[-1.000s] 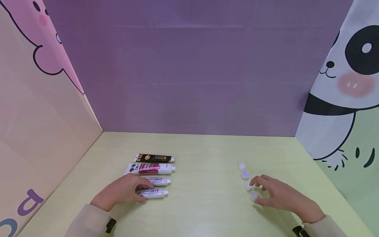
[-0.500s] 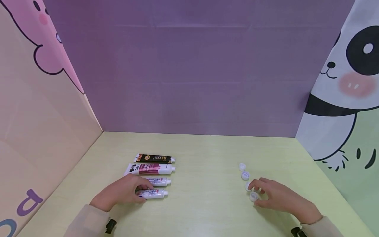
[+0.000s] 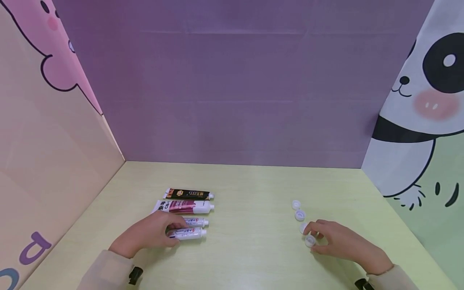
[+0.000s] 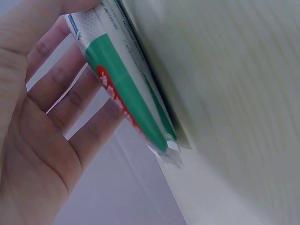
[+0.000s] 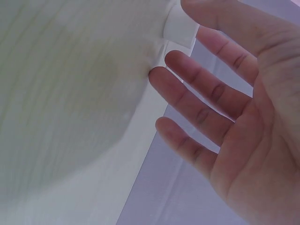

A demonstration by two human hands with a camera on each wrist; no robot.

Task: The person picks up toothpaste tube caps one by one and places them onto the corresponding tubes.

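My left hand (image 3: 152, 233) pinches the nearest of two small white toothpaste tubes (image 3: 192, 233) between thumb and fingers. In the left wrist view this toothpaste tube (image 4: 124, 89) shows a green and red print and tilts over the table. The other small white tube (image 3: 197, 222) lies just behind it, partly covered by my fingers. My right hand (image 3: 340, 241) has thumb and index finger on either side of the nearest white cap (image 3: 310, 241), pinching it. In the right wrist view that cap (image 5: 179, 26) sits by the thumb tip. Another cap (image 3: 303, 228) is partly behind the index finger.
A white and magenta tube (image 3: 185, 206) and a black tube (image 3: 188, 194) lie farther back on the left, necks pointing right. Two more white caps, one pale cap (image 3: 296, 204) and one ring-like cap (image 3: 299, 215), lie beyond my right hand. A purple wall (image 3: 232, 100) bounds the table.
My left hand has raised the nearest toothpaste tube slightly. My right thumb and index finger have moved a little left and closed in on the nearest cap.
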